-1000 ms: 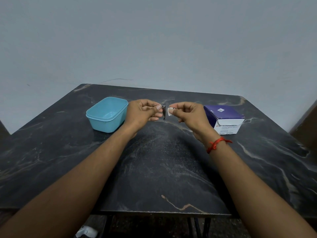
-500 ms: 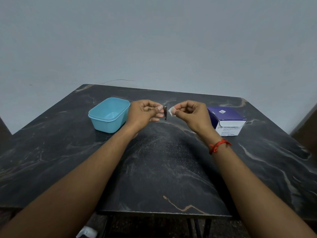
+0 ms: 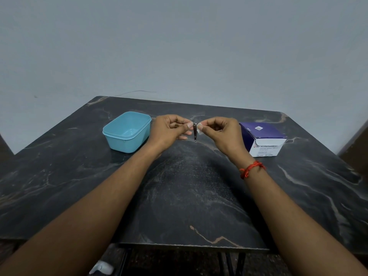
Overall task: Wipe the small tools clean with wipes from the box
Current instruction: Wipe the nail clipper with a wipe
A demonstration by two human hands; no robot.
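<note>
A: Where do you stand with the tool (image 3: 195, 133)?

B: You have it at mid-frame, held above the bench (image 3: 189, 196). Your left hand (image 3: 169, 129) pinches its top end between thumb and fingers (image 3: 184, 132), so it hangs upright with the lower end free.

A: And the wipe (image 3: 199, 130)?

B: Your right hand (image 3: 221, 131) pinches it, a small white piece, and presses it against the tool's right side near the top. Both sets of fingers are closed tight, none spread.

A: How far along are you, then?

B: I judge you are mid-wipe on this one tool. The wipe touches only the upper part; the lower end looks not yet covered, though it is too small to tell clean from dirty.

A: What about the rest?

B: The box (image 3: 262, 139) sits right of centre, just beyond your right hand, so more wipes are near. The tub (image 3: 127, 132) stands left of centre beside your left hand; what shows of its floor looks bare, and the near part is hidden by its wall. You have no other tools in sight on the bench, so I cannot tell how many are left.

A: So what remains?

B: As I judge it, finish the lower end, then set the tool down, likely in the tub.
</note>
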